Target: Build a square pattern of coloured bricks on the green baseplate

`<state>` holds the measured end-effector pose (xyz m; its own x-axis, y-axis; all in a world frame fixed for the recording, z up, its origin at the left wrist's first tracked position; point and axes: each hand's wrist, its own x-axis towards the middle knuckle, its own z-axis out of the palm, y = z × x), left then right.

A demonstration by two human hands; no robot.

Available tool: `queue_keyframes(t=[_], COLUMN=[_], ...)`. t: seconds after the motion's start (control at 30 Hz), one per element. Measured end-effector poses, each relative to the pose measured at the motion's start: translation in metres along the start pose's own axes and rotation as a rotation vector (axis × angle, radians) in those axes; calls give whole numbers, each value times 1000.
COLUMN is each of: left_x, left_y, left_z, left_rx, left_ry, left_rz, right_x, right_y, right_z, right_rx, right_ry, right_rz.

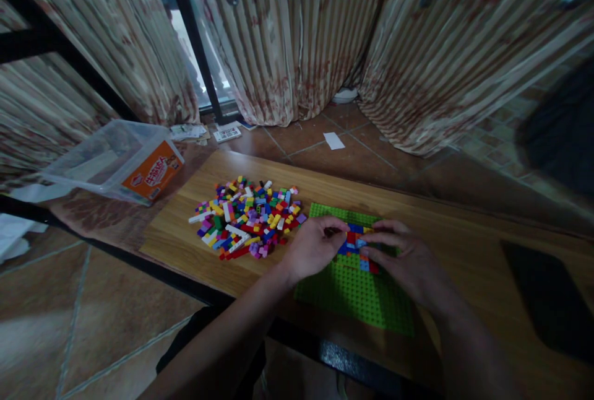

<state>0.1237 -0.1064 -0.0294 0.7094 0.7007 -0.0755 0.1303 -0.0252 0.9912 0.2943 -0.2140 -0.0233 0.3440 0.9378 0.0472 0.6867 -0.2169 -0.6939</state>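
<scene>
On the table [171,226], the green board [357,301] could slide, I think, if I push it sideways. The box [106,165], near the table's left end, hinders nothing. The pile [253,214], just beside the board's left edge, may stand in the way of my left hand [313,245]. Toward the board's far edge is the block [351,237]; uneven pressing might loosen it. My left finger and thumb nearly meet, those of my right hand [413,257] are slightly apart; whether they hold a brick, I cannot tell.

Hung along the back with striped, red-patterned curtains [278,34], parted at left onto a bright window [189,56] in a dark frame [198,47]. Floored in brown tiles [41,307] with pale joints. Furnished with a wooden tabletop [468,251], edged in black. Dimly lit.
</scene>
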Motion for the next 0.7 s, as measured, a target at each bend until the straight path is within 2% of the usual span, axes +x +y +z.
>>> queue_keyframes(t=[0.23, 0.33, 0.7], left_x=[-6, -6, -3], left_y=[2, 0, 5], left_z=[9, 14, 17], left_rx=[282, 358, 334], left_ry=[22, 37, 79], left_rz=[167, 195, 164], right_x=[0, 1, -1], right_y=[-1, -1, 2], right_z=[2, 2, 3], right_rx=[67, 67, 16], right_ry=[25, 29, 23], right_rz=[15, 6, -76])
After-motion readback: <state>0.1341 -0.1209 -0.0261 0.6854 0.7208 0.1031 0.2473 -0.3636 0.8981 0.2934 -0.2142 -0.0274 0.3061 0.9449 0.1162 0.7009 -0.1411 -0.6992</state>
